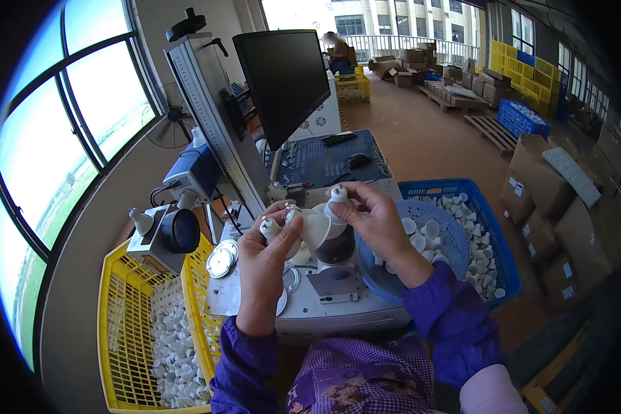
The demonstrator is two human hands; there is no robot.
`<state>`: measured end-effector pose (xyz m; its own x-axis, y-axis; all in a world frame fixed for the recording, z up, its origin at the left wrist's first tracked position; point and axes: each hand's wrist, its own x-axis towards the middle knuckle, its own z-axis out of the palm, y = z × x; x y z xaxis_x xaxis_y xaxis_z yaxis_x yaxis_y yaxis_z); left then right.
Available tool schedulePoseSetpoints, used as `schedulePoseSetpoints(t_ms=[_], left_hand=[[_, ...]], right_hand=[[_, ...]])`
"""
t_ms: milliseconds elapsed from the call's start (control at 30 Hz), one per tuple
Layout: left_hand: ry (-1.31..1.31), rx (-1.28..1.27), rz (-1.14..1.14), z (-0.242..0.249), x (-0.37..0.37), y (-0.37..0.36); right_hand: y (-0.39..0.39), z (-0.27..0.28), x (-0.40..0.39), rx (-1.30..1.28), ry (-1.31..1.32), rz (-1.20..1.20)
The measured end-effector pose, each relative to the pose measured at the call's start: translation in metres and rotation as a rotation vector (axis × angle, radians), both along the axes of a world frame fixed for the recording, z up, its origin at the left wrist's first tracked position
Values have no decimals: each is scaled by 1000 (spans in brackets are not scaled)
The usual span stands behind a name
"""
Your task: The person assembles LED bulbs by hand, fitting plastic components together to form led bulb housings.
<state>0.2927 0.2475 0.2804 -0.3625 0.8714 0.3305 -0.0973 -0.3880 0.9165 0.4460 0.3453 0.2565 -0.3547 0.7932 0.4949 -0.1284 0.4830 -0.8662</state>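
My left hand [261,268] is closed around white bulb housings [270,227], with metal pins showing at their narrow ends. Another white housing [315,228], its wide cup turned toward the middle, lies between my two hands at the left fingertips. My right hand [383,224] pinches a white bulb housing [339,196], narrow end up, just above a dark round fixture [337,248]. Whether its lower rim touches the fixture is hidden. A laser marking head [160,234] with a dark round lens is to the left, a similar white housing [141,220] on top.
A yellow crate [106,331] of white housings stands at lower left. On the right, a blue basin [455,224] with housings overlaps a blue crate [507,255] holding many more. A monitor [283,83] and mouse [358,161] are ahead; cartons [541,207] stand far right. Another person [339,55] sits behind.
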Motion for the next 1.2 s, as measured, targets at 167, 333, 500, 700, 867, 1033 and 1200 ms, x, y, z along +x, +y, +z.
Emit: schedulePoseSetpoints(t_ms=[167, 333, 500, 700, 867, 1033, 1200], left_hand=[[-114, 66, 98, -11, -22, -23], [-157, 106, 334, -35, -68, -65], [-168, 86, 585, -77, -133, -116], [-6, -19, 978, -132, -203, -183], [79, -220, 1155, -192, -243, -219], [180, -378, 1294, -243, -263, -227], [179, -566, 1123, -273, -291, -243]], right_hand=[[7, -15, -23, 223, -124, -190], [1, -13, -28, 176, -71, -142], [-1, -12, -28, 190, -71, -156], [1, -15, -26, 193, -88, -138], [11, -21, -23, 103, -63, 9], [15, -22, -20, 61, -76, 70], [20, -25, -18, 10, -21, 172]])
